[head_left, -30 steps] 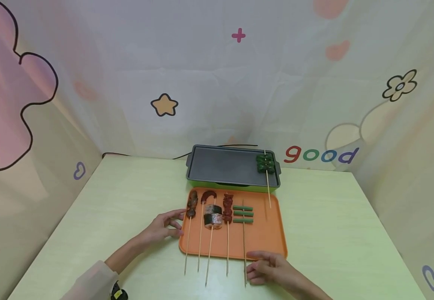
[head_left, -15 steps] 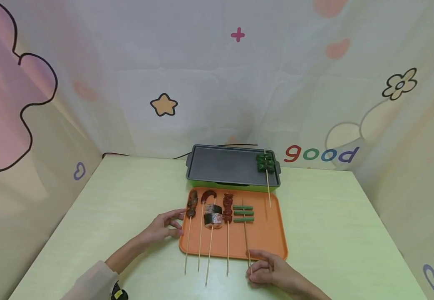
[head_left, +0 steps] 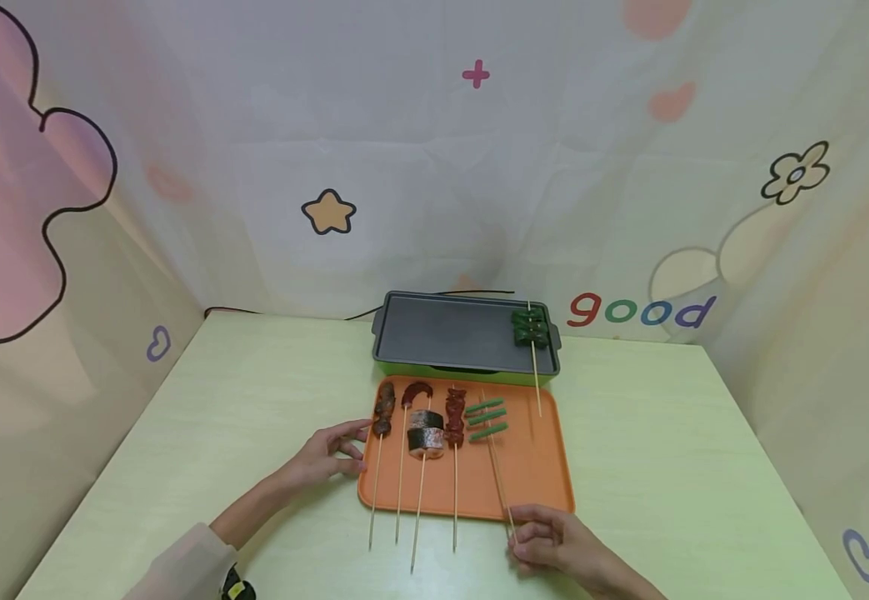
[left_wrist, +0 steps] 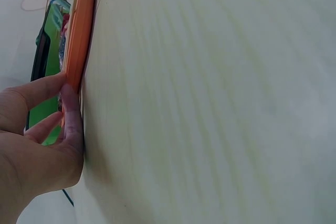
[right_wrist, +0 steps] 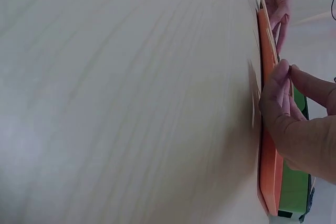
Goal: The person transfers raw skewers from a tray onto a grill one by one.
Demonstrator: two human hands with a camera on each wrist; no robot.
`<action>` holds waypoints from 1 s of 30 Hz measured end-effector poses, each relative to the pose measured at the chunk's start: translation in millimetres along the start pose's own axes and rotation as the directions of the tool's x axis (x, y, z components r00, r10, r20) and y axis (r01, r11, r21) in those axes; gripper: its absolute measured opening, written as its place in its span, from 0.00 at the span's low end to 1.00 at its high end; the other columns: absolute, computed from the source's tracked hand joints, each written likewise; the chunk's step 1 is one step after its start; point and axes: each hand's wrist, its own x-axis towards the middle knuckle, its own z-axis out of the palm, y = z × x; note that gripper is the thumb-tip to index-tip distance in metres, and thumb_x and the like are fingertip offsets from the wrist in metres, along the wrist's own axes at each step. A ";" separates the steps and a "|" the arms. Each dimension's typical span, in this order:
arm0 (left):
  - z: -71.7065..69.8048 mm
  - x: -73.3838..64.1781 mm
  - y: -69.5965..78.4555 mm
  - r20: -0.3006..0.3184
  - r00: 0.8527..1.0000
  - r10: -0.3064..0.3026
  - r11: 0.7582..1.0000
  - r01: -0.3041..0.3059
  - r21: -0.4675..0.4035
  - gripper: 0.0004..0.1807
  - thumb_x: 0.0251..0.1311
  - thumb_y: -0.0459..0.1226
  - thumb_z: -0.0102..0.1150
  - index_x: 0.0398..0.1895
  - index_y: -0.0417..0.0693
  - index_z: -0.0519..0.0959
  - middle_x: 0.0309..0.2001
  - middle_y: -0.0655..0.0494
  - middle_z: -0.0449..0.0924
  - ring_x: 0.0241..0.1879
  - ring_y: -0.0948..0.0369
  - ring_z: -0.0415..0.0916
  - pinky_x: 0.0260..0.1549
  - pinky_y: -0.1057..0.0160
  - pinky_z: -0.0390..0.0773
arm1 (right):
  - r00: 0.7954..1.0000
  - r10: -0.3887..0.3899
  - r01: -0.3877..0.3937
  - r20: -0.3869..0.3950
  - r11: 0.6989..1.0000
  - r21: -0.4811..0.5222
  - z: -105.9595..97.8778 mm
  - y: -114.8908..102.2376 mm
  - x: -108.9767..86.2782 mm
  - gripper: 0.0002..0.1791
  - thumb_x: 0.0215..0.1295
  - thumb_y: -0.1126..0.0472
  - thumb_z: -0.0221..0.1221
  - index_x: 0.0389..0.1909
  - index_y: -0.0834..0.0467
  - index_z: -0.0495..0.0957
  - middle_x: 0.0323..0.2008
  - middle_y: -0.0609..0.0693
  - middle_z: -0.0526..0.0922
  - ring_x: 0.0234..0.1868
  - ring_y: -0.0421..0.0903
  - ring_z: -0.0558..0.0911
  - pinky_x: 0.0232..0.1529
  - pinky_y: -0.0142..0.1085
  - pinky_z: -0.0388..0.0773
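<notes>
My right hand (head_left: pixel 554 546) pinches the lower end of a bamboo skewer of green bean pieces (head_left: pixel 487 417). This skewer slants across the orange tray (head_left: pixel 531 475), its green pieces over the tray's right half. At the tray's left edge, my left hand (head_left: pixel 329 454) holds the rim between thumb and fingers, also visible in the left wrist view, where the hand (left_wrist: pixel 42 135) meets the orange wall. Left of the beans lie a red meat skewer (head_left: pixel 456 417), a black-and-white roll skewer (head_left: pixel 426 435), a curled reddish-brown skewer (head_left: pixel 417 392) and a brown meat skewer (head_left: pixel 384 408).
Behind the tray stands a dark grill plate (head_left: pixel 449 329) on a green base. A skewer of dark green leaves (head_left: pixel 530 327) lies on its right end, the stick jutting forward over the tray. A printed cloth (head_left: pixel 419 167) hangs behind the pale table (head_left: pixel 666 450).
My right hand has taken hold of the green bean skewer and shifted its lower end to the right, so that it now slants. My left hand stays at the tray.
</notes>
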 end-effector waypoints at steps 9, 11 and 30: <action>0.4 -0.8 0.8 -0.004 1.000 -0.007 1.000 0.007 -0.003 0.36 0.63 0.29 0.65 0.75 0.37 0.65 0.63 0.33 0.73 0.46 0.60 0.80 0.45 0.67 0.75 | 0.997 -0.060 0.060 0.052 0.998 0.000 -7.8 1.1 -7.4 0.36 0.71 0.67 0.60 0.68 0.84 0.54 0.45 0.46 0.86 0.45 0.37 0.86 0.46 0.30 0.84; 0.8 -0.8 1.1 -0.006 1.000 -0.011 1.000 0.011 -0.005 0.36 0.63 0.29 0.65 0.75 0.37 0.65 0.63 0.33 0.73 0.46 0.61 0.80 0.45 0.67 0.75 | 0.997 -0.066 0.067 0.050 0.998 -0.020 -8.3 -0.6 -7.9 0.36 0.71 0.67 0.60 0.68 0.83 0.55 0.45 0.46 0.85 0.44 0.37 0.86 0.46 0.30 0.84; 0.2 1.8 -0.6 -0.010 1.000 -0.029 0.999 0.029 -0.028 0.37 0.62 0.27 0.66 0.75 0.37 0.65 0.62 0.34 0.73 0.45 0.63 0.80 0.42 0.69 0.77 | 0.970 -0.153 0.127 -0.188 0.981 -0.146 -1.4 -24.5 32.8 0.35 0.74 0.64 0.58 0.75 0.72 0.56 0.45 0.51 0.82 0.42 0.38 0.85 0.43 0.30 0.83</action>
